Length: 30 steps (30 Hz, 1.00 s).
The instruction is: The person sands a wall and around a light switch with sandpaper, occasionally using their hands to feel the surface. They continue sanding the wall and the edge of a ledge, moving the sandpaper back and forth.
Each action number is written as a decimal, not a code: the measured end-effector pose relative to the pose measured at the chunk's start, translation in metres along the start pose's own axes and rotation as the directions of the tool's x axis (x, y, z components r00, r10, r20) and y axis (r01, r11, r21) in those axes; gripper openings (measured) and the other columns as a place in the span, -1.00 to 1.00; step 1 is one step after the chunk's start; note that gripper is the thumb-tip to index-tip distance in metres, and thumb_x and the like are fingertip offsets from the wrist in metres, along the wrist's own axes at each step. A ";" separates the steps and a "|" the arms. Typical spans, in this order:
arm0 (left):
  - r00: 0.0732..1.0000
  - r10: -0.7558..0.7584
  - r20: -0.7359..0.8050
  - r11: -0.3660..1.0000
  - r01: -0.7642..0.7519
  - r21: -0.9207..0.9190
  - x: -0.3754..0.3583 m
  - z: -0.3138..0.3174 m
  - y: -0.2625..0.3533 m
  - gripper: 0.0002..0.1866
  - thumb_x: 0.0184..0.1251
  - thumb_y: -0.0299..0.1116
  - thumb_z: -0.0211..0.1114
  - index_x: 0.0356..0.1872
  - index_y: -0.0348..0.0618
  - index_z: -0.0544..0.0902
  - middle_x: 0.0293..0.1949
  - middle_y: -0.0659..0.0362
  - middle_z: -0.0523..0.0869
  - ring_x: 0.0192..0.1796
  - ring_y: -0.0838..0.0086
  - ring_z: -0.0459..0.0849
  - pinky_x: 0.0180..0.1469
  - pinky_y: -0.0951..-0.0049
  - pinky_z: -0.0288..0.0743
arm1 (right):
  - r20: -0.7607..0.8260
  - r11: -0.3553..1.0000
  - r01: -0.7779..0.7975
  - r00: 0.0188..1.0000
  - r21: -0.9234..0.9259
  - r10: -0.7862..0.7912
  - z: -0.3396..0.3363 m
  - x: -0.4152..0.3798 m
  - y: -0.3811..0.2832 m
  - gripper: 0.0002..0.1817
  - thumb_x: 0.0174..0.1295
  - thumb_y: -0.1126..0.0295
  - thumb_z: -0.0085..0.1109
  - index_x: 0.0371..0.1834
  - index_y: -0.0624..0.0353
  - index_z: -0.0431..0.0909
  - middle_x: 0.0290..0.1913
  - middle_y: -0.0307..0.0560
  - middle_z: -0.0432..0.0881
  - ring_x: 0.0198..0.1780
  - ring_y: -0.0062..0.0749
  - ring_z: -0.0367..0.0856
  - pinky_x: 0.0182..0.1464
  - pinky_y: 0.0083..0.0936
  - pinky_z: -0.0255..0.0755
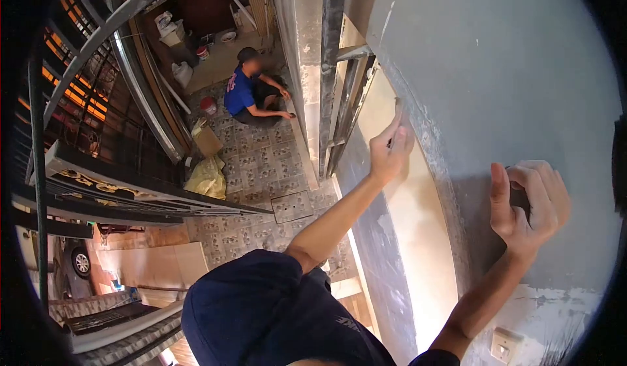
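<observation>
My left hand (390, 152) is raised at the pale strip (418, 235) beside the grey wall panel (496, 72). One finger points up along the panel's rough edge, and a small dark gap shows between thumb and fingers. I see no object in it. To the right, my right hand (532, 199) is in front of the grey panel, its fingers curved and the thumb apart, holding nothing visible. Whether its fingertips touch the surface, I cannot tell. A dark cap (241, 307) and dark shirt fill the bottom middle.
Another person (245, 92) in a blue shirt crouches on the patterned tile floor (251, 150), hands at a long board (304, 144). Metal frame bars (333, 52) stand near my left hand. Dark railings (157, 196) curve on the left. A switch (505, 345) sits low on the wall.
</observation>
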<state>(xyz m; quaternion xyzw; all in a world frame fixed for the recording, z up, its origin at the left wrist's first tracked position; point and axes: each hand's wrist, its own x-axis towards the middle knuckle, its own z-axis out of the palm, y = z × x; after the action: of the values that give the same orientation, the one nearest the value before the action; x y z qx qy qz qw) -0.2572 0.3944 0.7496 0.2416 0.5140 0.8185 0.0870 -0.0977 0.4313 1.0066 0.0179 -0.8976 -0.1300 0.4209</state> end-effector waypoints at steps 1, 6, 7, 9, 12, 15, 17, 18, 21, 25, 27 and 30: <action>0.979 -0.204 -0.013 0.977 0.204 0.058 -0.007 -0.009 0.005 -0.54 0.54 -0.36 0.15 0.28 -0.52 0.46 0.15 -0.06 0.69 0.18 0.40 0.62 0.20 0.46 0.46 | -0.011 1.000 -0.029 1.000 0.004 0.029 0.000 -0.001 -0.001 -0.69 0.02 0.32 0.50 -0.64 0.07 0.48 -0.60 -0.24 0.52 -0.62 -0.42 0.42 -0.54 -0.51 0.11; 0.998 0.030 -0.051 0.962 -0.015 0.272 -0.048 -0.077 -0.009 -0.62 0.56 -0.28 0.15 0.23 -0.32 0.59 -0.03 0.10 0.77 0.01 0.58 0.64 0.07 0.51 0.50 | -0.051 0.999 -0.040 0.998 0.003 0.040 0.005 -0.001 -0.004 -0.69 0.02 0.29 0.48 -0.65 0.08 0.48 -0.61 -0.24 0.52 -0.60 -0.40 0.42 -0.53 -0.49 0.13; 0.997 0.033 -0.068 0.964 -0.014 0.267 -0.057 -0.094 -0.013 -0.62 0.56 -0.28 0.15 0.23 -0.32 0.59 -0.03 0.10 0.77 0.01 0.58 0.64 0.07 0.51 0.50 | -0.037 0.998 -0.054 0.998 -0.012 0.054 0.004 -0.002 -0.004 -0.69 0.03 0.26 0.45 -0.64 0.09 0.48 -0.60 -0.23 0.52 -0.60 -0.38 0.41 -0.52 -0.48 0.13; 0.981 -0.146 -0.128 0.968 0.168 0.185 -0.079 -0.129 -0.018 -0.62 0.56 -0.27 0.15 0.21 -0.31 0.61 -0.09 0.10 0.78 -0.03 0.59 0.65 0.06 0.53 0.49 | -0.022 0.998 -0.056 0.998 -0.016 0.056 0.006 -0.002 -0.006 -0.68 0.05 0.22 0.43 -0.64 0.09 0.48 -0.59 -0.22 0.52 -0.60 -0.36 0.40 -0.52 -0.47 0.14; 0.976 -0.175 -0.132 0.933 0.207 0.295 -0.112 -0.178 -0.014 -0.63 0.53 -0.30 0.21 0.16 -0.39 0.61 -0.17 0.19 0.76 -0.11 0.59 0.64 -0.03 0.52 0.52 | -0.027 0.999 -0.011 1.000 -0.042 0.010 0.009 -0.001 -0.006 -0.62 0.07 0.09 0.37 -0.63 0.11 0.48 -0.58 -0.19 0.50 -0.59 -0.30 0.37 -0.51 -0.45 0.14; 0.972 -0.230 -0.049 0.911 0.232 0.341 -0.126 -0.214 0.017 -0.65 0.51 -0.28 0.21 0.10 -0.35 0.65 -0.23 0.19 0.77 -0.14 0.57 0.66 -0.06 0.51 0.53 | -0.018 0.996 -0.001 1.000 -0.092 0.000 0.006 -0.003 -0.007 -0.58 0.04 0.02 0.34 -0.62 0.11 0.46 -0.58 -0.16 0.47 -0.59 -0.26 0.35 -0.49 -0.43 0.14; 0.962 -0.269 0.043 0.912 0.240 0.333 -0.127 -0.230 0.040 -0.67 0.51 -0.27 0.22 0.08 -0.33 0.67 -0.24 0.17 0.78 -0.15 0.56 0.67 -0.06 0.50 0.54 | -0.032 0.999 -0.024 0.999 -0.045 0.022 0.005 -0.005 -0.008 -0.56 0.06 -0.01 0.30 -0.60 0.14 0.46 -0.58 -0.14 0.44 -0.59 -0.23 0.34 -0.49 -0.40 0.14; 0.945 -0.302 0.126 0.917 0.252 0.308 -0.128 -0.234 0.051 -0.68 0.50 -0.26 0.23 0.06 -0.31 0.68 -0.24 0.14 0.79 -0.16 0.55 0.69 -0.06 0.49 0.55 | -0.034 0.998 -0.045 0.998 -0.051 0.044 0.005 -0.006 -0.006 -0.56 0.06 -0.01 0.30 -0.60 0.14 0.46 -0.58 -0.14 0.44 -0.59 -0.23 0.34 -0.49 -0.40 0.14; 0.883 -0.340 0.323 0.899 0.205 0.386 -0.123 -0.231 0.075 -0.71 0.47 -0.29 0.24 0.02 -0.28 0.71 -0.18 0.08 0.81 -0.14 0.52 0.71 -0.04 0.46 0.57 | -0.020 0.999 -0.038 0.999 -0.029 0.038 0.004 -0.003 -0.007 -0.55 0.07 -0.01 0.29 -0.58 0.17 0.45 -0.57 -0.09 0.42 -0.59 -0.19 0.31 -0.49 -0.39 0.12; 0.708 -0.288 0.645 0.957 0.186 0.223 -0.134 -0.196 0.108 -0.76 0.46 -0.39 0.23 0.02 -0.25 0.73 -0.17 0.07 0.83 -0.17 0.46 0.78 -0.09 0.42 0.61 | 0.115 0.872 -0.418 0.908 0.253 0.402 0.015 -0.027 -0.042 -0.62 0.21 0.09 0.24 -0.49 0.22 0.53 -0.49 -0.14 0.55 -0.46 -0.32 0.48 -0.32 -0.40 0.32; 0.593 -0.209 0.778 0.974 0.059 0.217 -0.149 -0.183 0.119 -0.78 0.44 -0.41 0.25 0.01 -0.20 0.74 -0.18 0.06 0.83 -0.20 0.42 0.80 -0.12 0.40 0.62 | 0.343 0.464 -0.688 0.700 0.559 0.626 0.039 -0.070 -0.063 -0.63 0.31 0.10 0.19 -0.38 0.25 0.61 -0.40 -0.16 0.64 -0.31 -0.42 0.58 -0.15 -0.41 0.41; 0.334 -0.238 0.912 0.964 -0.032 0.263 -0.172 -0.172 0.153 -0.78 0.39 -0.41 0.30 0.00 -0.01 0.76 -0.19 0.05 0.81 -0.29 0.31 0.81 -0.20 0.37 0.63 | 0.628 0.227 -0.786 0.602 0.575 0.493 0.062 -0.163 -0.138 -0.43 0.42 -0.09 0.07 -0.18 0.32 0.68 -0.17 -0.02 0.72 -0.09 -0.34 0.64 0.00 -0.38 0.45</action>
<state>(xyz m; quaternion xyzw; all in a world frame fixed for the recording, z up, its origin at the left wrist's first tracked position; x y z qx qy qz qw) -0.1746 0.1200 0.7716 0.6423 0.4769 0.4569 0.3890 -0.0504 0.3347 0.8116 -0.1872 -0.8225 0.4870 0.2263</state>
